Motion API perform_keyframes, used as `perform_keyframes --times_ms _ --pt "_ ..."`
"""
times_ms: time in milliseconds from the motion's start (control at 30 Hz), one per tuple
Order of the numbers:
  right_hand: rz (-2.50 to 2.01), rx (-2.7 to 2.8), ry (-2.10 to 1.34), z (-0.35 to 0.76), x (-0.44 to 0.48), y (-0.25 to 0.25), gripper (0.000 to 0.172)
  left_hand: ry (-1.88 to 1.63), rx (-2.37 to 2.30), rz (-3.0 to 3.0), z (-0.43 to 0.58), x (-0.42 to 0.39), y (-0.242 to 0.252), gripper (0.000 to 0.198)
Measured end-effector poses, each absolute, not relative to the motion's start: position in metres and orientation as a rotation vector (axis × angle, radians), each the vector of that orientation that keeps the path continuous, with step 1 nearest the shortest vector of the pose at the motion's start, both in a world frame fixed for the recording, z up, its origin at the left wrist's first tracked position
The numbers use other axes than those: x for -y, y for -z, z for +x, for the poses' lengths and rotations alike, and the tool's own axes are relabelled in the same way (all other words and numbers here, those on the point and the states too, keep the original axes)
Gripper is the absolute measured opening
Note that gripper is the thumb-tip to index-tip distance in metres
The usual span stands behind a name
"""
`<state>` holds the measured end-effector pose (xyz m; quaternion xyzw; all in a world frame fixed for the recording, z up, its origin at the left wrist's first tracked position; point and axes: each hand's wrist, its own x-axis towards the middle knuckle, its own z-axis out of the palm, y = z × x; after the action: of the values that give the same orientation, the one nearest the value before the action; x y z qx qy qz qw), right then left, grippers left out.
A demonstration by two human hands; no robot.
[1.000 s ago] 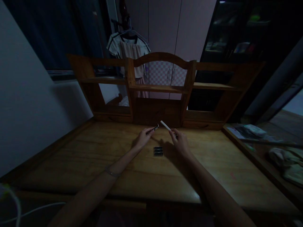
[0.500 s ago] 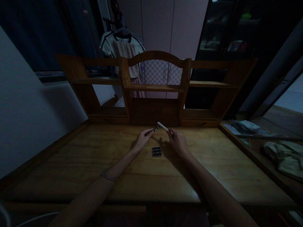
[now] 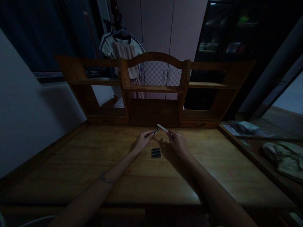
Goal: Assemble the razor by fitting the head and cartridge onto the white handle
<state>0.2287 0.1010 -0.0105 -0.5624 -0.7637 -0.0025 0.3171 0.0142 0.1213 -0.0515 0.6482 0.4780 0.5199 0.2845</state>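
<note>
My left hand (image 3: 141, 141) is closed on a slim dark stick-like thing (image 3: 152, 133) with a shiny end that points up and to the right. A slim white stick (image 3: 162, 127) is in my right hand (image 3: 178, 142), whose fingers pinch its lower end. The tips of both things come close together above the desk; I cannot tell whether they touch. Below and between the hands, a small clear pack (image 3: 156, 153) of three black pieces lies on the wooden desk (image 3: 94, 176). Dim light hides the finer details.
A wooden shelf unit (image 3: 153, 89) rises along the back of the desk. Off the desk's right side lie a plastic-wrapped thing (image 3: 248, 126) and a pale cloth bundle (image 3: 287, 157). Clothes (image 3: 126, 53) hang behind the shelf. A white wall (image 3: 21, 119) stands at the left.
The view has tilted very slightly. Both hands keep their hold, and the dark thing's shiny end has come up a little beside the white stick's tip.
</note>
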Motion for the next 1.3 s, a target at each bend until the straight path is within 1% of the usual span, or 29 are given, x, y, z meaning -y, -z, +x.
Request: perform_keyframes --times_ms 100,233,433,600,700,800,900,1100,1300 --pt "-1.456 1.989 0.032 0.2313 -0.1023 0.0106 0.039 -1.404 -1.307 1.706 0.0138 -0.1204 0.0506 0.031" --pt "-1.410 2.045 0.014 0.2312 -0.1016 0.0115 0.036 -1.414 -1.330 1.680 0.0130 -0.1214 0.0517 0.030" --pt "-1.467 1.960 0.048 0.2322 -0.1000 0.0099 0.038 -1.389 -1.290 1.726 0.0144 -0.1192 0.0512 0.031" --pt "-1.361 2.038 0.004 0.2290 -0.0968 0.0080 0.035 -1.418 -1.364 1.653 0.0114 -0.1209 0.0511 0.031" --pt "-1.407 2.073 -0.032 0.2262 -0.0977 0.0118 0.034 -1.400 -1.365 1.634 0.0095 -0.1217 0.0507 0.032" --pt "-1.504 1.994 -0.003 0.2282 -0.1011 0.0141 0.036 -1.376 -1.369 1.649 0.0089 -0.1212 0.0502 0.032" --pt "-1.500 1.947 0.011 0.2316 -0.1021 0.0123 0.037 -1.386 -1.376 1.615 0.0083 -0.1219 0.0516 0.032" --pt "-1.387 2.063 -0.103 0.2274 -0.0983 0.0123 0.032 -1.417 -1.364 1.657 0.0076 -0.1259 0.0568 0.033" --pt "-1.504 1.973 -0.083 0.2271 -0.1029 0.0173 0.038 -1.386 -1.336 1.701 0.0099 -0.1246 0.0557 0.030"
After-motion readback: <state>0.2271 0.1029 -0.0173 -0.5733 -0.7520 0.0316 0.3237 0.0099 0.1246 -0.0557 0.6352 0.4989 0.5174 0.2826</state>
